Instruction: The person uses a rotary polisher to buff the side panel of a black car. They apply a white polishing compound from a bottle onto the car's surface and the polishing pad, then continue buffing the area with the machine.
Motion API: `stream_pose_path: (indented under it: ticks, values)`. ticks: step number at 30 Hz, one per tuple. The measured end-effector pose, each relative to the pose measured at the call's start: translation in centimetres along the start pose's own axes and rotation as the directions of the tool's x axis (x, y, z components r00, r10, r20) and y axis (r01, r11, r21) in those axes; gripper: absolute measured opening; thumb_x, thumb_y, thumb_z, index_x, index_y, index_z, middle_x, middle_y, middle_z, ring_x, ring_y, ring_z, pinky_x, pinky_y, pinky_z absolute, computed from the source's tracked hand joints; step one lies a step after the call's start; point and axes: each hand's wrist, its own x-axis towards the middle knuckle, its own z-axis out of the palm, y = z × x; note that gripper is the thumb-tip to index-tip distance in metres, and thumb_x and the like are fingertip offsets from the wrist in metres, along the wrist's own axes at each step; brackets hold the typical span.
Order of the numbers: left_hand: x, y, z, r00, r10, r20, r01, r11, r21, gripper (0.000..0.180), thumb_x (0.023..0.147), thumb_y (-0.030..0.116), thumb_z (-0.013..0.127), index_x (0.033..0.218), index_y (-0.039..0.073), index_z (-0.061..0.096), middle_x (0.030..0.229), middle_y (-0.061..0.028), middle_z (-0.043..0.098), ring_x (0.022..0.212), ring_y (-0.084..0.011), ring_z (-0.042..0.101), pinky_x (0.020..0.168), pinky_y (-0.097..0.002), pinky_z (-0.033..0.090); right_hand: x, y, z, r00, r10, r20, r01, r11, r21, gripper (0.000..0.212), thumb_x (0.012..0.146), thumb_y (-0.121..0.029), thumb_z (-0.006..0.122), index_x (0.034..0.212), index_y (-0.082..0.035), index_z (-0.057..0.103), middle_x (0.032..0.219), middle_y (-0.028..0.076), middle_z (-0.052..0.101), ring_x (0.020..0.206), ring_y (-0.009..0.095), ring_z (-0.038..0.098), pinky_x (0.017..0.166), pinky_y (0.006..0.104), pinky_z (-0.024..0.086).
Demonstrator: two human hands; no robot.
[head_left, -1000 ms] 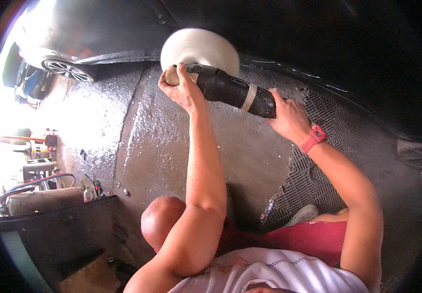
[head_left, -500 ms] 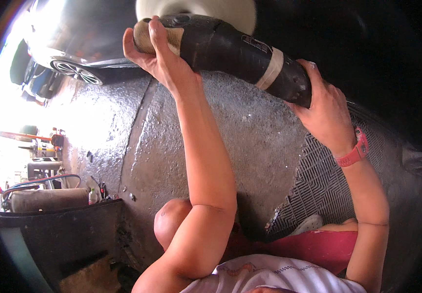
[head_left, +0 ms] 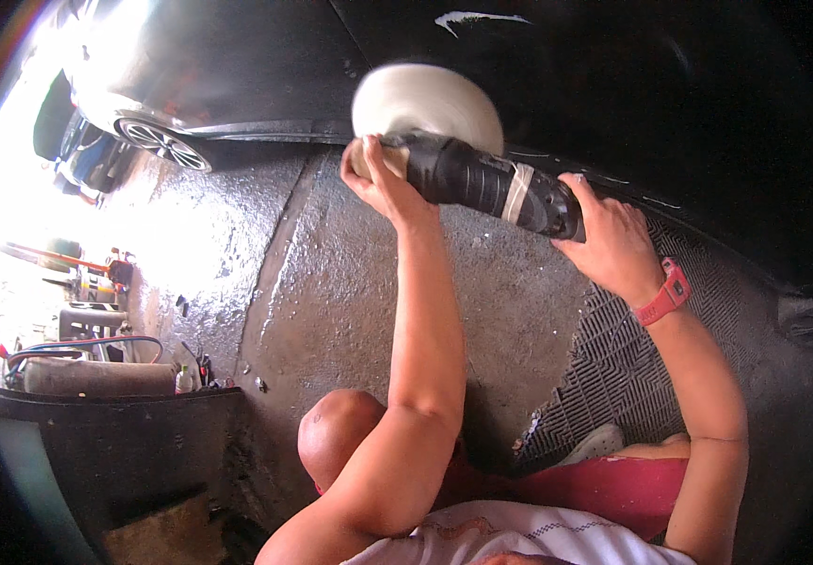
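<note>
A black power polisher point(head_left: 467, 179) with a band of pale tape lies across between my two hands. My left hand point(head_left: 389, 188) is closed round its taped, tan front end. At the other end my right hand point(head_left: 613, 240) wraps round the black rear of the body. On the far side of the tool is a round white buffing pad point(head_left: 425, 104), blurred as if spinning. The pad lies against the dark side panel of a car point(head_left: 595, 85), low on the body. A white streak marks the panel above it.
The wet concrete floor point(head_left: 482, 292) lies below the tool. A ribbed dark mat point(head_left: 613, 367) is at the right, by my foot. At the left stand a black panel point(head_left: 124, 443), a tan cylinder tank point(head_left: 110, 379) with hoses, and a car wheel point(head_left: 163, 143).
Both hands and the polisher have shifted; the front end and pad moved to the right and downward in view. More of the car panel and the white streak now show.
</note>
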Motion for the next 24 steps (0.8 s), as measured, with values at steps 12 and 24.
stream_pose_path:
  ticks: [12, 24]
  values:
    - [2.9, 8.9, 9.8, 0.936, 0.257, 0.242, -0.263, 0.965, -0.009, 0.075, 0.094, 0.044, 0.081, 0.147, 0.007, 0.043, 0.128, -0.0133, 0.056, 0.121, -0.0246, 0.062, 0.102, -0.0406, 0.061, 1.1, -2.0, -4.0, 0.935, -0.128, -0.331, 0.156, 0.986, 0.057, 0.08, 0.087, -0.027, 0.09, 0.152, -0.012, 0.047, 0.12, 0.021, 0.076, 0.104, 0.039, 0.079, 0.093, 0.0484, 0.06]
    - [-4.5, -2.2, 3.0, 0.999, 0.045, 0.013, -0.044, 0.997, -0.062, 0.052, 0.104, 0.034, 0.074, 0.139, 0.011, 0.043, 0.125, -0.0082, 0.06, 0.12, -0.0206, 0.064, 0.105, -0.037, 0.056, -1.2, 6.0, 0.9, 0.975, -0.053, -0.216, 0.052, 0.999, -0.009, 0.076, 0.08, -0.012, 0.085, 0.148, -0.017, 0.051, 0.102, 0.022, 0.079, 0.093, 0.043, 0.078, 0.081, 0.0507, 0.062]
